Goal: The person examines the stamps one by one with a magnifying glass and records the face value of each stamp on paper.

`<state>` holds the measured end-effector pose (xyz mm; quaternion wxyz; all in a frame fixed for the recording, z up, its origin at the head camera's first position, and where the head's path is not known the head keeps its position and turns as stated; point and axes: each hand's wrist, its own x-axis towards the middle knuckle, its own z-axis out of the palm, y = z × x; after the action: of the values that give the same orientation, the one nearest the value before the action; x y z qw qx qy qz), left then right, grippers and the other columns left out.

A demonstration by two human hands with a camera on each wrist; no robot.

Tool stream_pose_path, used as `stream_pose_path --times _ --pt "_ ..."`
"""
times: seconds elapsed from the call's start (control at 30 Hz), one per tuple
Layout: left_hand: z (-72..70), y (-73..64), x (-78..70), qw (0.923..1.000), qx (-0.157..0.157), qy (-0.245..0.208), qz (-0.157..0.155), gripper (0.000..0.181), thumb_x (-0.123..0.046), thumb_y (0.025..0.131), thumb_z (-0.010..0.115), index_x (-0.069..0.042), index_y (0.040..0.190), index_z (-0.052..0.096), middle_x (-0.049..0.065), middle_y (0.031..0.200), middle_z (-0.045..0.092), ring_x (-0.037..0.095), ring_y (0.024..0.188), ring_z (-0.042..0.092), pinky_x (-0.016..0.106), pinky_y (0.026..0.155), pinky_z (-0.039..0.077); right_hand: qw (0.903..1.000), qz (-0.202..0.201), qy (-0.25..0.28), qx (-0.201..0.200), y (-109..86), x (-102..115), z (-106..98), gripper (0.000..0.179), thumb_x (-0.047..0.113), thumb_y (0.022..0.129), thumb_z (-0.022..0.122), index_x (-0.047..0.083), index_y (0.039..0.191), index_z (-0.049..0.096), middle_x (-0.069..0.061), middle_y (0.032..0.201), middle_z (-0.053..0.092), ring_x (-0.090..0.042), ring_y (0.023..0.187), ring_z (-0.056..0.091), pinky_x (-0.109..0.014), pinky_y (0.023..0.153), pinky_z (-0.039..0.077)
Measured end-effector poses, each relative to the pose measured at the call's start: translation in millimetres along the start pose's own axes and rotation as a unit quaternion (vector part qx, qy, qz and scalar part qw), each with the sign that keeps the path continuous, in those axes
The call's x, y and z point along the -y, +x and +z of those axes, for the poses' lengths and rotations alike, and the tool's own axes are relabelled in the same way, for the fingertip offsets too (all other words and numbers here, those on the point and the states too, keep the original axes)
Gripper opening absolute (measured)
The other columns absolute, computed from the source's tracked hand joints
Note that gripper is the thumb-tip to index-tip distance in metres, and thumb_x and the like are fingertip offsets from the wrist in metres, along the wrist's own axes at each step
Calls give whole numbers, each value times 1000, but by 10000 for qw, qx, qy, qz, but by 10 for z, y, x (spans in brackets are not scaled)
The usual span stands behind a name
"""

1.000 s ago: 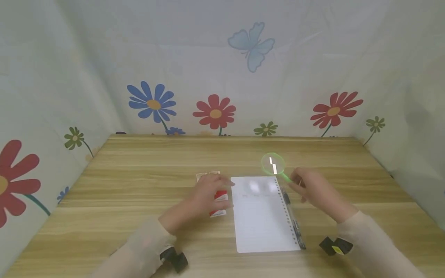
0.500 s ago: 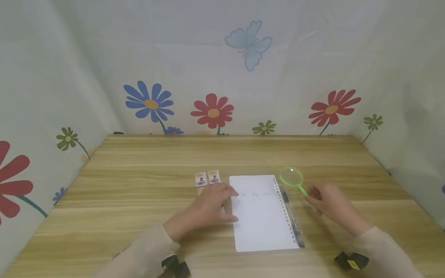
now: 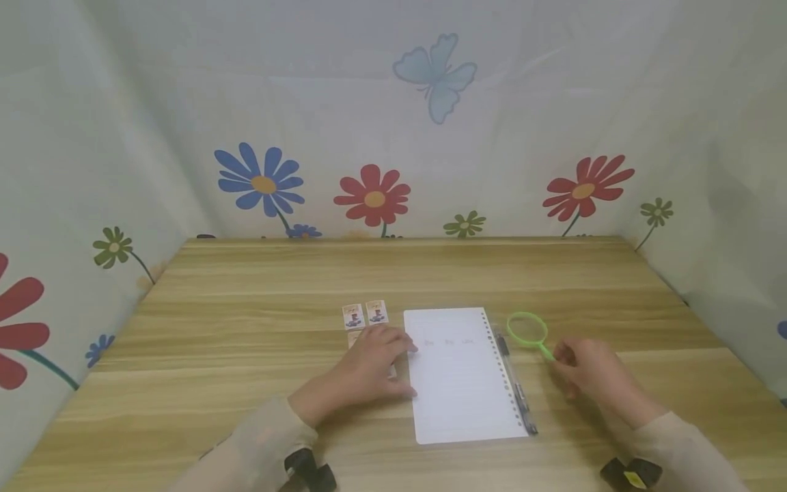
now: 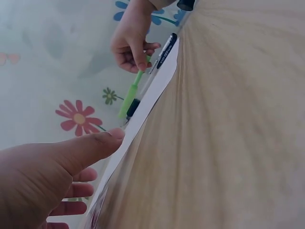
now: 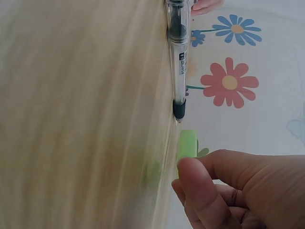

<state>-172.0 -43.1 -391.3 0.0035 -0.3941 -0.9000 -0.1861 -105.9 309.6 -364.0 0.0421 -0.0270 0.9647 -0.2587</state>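
Note:
My right hand (image 3: 593, 372) pinches the handle end of a green magnifying glass (image 3: 527, 329), held low at the right of a loose-leaf sheet (image 3: 461, 396). In the right wrist view thumb and fingers close on its green handle (image 5: 188, 140). Seen edge-on from the left wrist, the magnifying glass (image 4: 128, 101) lies close to the tabletop. My left hand (image 3: 374, 365) is at the sheet's left edge, fingers loosely bent, thumb tip right at the paper. Beneath that hand, small picture cards (image 3: 377, 312) are partly hidden. Faint writing runs across the upper part of the sheet.
A clear pen (image 3: 516, 383) with dark ends lies along the punched right edge of the sheet. Wood-grain tabletop (image 3: 258, 280) stretches back to a white curtain (image 3: 344, 89) printed with flowers and a butterfly, which also hangs at both sides.
My right hand has drawn the magnifying glass right and toward me, away from the sheet's top corner. My left hand has shifted slightly toward me, uncovering two cards.

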Motion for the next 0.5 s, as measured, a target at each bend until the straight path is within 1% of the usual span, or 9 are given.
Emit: stream_pose_path --times 0.2,0.37,0.5 --pt "43 -3 19 9999 -34 110 -5 62 -52 72 77 -13 119 63 5 130 59 28 128 47 49 114 30 9999 82 35 78 9 -33 36 10 3 84 65 -2 90 59 -5 74 65 -12 47 56 -23 45 48" --pt "49 -10 15 9999 -22 131 -30 64 -53 72 76 -12 120 63 6 130 59 29 128 47 50 113 30 9998 141 57 110 12 -50 51 11 3 84 65 -3 90 58 -6 74 65 -12 47 56 -23 44 48" --pt "56 -16 15 9999 -5 103 -79 65 -53 72 76 -11 120 64 6 130 59 29 128 47 50 113 31 9996 212 -65 148 16 -50 55 10 4 83 65 -2 88 58 -5 72 63 -12 47 56 -23 44 48"
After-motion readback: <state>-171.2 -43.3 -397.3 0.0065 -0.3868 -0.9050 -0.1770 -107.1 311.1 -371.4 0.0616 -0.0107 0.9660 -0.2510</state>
